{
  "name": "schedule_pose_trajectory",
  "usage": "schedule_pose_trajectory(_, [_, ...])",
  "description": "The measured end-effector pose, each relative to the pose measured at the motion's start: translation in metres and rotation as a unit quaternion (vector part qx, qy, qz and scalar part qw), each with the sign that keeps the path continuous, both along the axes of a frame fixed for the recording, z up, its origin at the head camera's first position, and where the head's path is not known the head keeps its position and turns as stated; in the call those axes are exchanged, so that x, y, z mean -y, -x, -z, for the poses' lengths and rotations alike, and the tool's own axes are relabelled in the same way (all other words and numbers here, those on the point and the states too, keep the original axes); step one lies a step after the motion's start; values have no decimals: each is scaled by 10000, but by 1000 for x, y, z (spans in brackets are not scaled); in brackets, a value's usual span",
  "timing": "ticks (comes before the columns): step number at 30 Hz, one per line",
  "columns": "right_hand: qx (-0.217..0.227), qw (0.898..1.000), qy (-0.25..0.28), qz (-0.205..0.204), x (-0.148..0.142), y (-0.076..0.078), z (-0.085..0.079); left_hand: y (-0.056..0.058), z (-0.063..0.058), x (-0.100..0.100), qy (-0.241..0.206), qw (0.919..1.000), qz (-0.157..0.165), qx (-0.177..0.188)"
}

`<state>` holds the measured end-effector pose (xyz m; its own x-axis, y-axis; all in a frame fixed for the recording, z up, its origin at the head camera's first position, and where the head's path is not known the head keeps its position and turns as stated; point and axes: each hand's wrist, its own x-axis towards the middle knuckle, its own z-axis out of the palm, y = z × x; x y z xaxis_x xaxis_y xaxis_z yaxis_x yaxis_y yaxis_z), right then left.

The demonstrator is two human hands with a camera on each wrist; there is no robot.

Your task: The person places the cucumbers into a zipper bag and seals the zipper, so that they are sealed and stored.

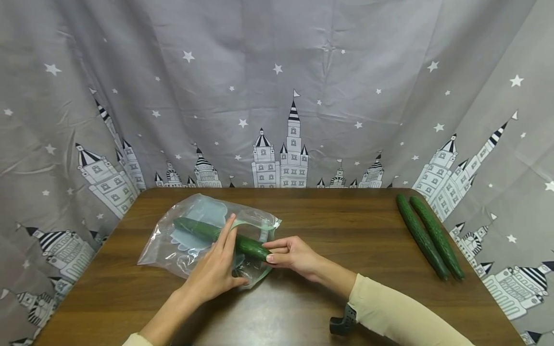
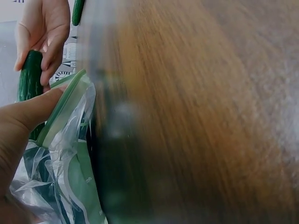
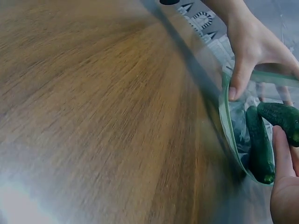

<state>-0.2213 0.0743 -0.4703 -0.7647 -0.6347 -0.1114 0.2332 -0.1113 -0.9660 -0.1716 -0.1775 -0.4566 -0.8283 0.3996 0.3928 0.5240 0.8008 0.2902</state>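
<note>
A clear zip bag [image 1: 162, 240] with a pale green zip rim [image 2: 60, 109] lies on the table, its mouth towards the right. My left hand [image 1: 216, 264] is spread across the mouth, the thumb [image 3: 240, 81] against one side of the rim and the fingers fairly straight. A long green cucumber [image 1: 251, 247] lies mostly within the bag, its near end sticking out. That end is pinched between the thumb and fingers of my right hand [image 1: 298, 259]. In the right wrist view, another cucumber-like green shape [image 3: 260, 149] shows inside the mouth; I cannot tell whether it is a second cucumber.
Two more cucumbers [image 1: 421, 235] [image 1: 437, 235] lie side by side near the right edge of the brown wooden table [image 1: 337, 216]. Behind it hangs a grey curtain [image 1: 346, 96] with castles and stars. A black strap piece [image 1: 344, 322] hangs from the right sleeve.
</note>
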Motion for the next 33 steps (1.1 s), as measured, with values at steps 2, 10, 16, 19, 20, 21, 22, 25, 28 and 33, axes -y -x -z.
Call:
schedule_pose_trajectory(2, [8, 9999, 2, 105, 3, 0, 0, -1, 0, 0, -4, 10000, -29, 16])
schedule_pose_trajectory(10, [26, 9981, 112, 610, 16, 3, 1, -2, 1, -3, -5, 9999, -73, -151])
schedule_pose_trajectory(16, [-69, 9969, 57, 782, 25, 2, 0, -4, 2, -3, -9, 9998, -135, -115])
schedule_pose_trajectory(19, [-64, 9959, -57, 906, 30, 1, 0, -5, 2, -3, 5, 9999, -137, -72])
schedule_pose_trajectory(20, [-82, 9954, -100, 944, 31, 1, 0, -5, 2, -3, 19, 9999, -143, -55])
schedule_pose_trajectory(21, [-67, 9950, -133, 987, 33, 1, 0, -6, 2, -3, 36, 9999, -146, -50])
schedule_pose_trajectory(22, [-84, 9947, -160, 1017, 34, 1, -1, -6, 2, -3, 47, 9999, -147, -56])
schedule_pose_trajectory(25, [-152, 9941, -256, 1042, 37, 0, -2, -6, 2, -3, 85, 9998, -177, -53])
schedule_pose_trajectory(28, [-342, 9941, -413, 945, 36, 0, -3, -7, 2, -4, 89, 9997, -225, -41])
schedule_pose_trajectory(33, [-659, 9946, -476, 639, 30, 0, -4, -7, 1, -5, 89, 9996, -263, -70])
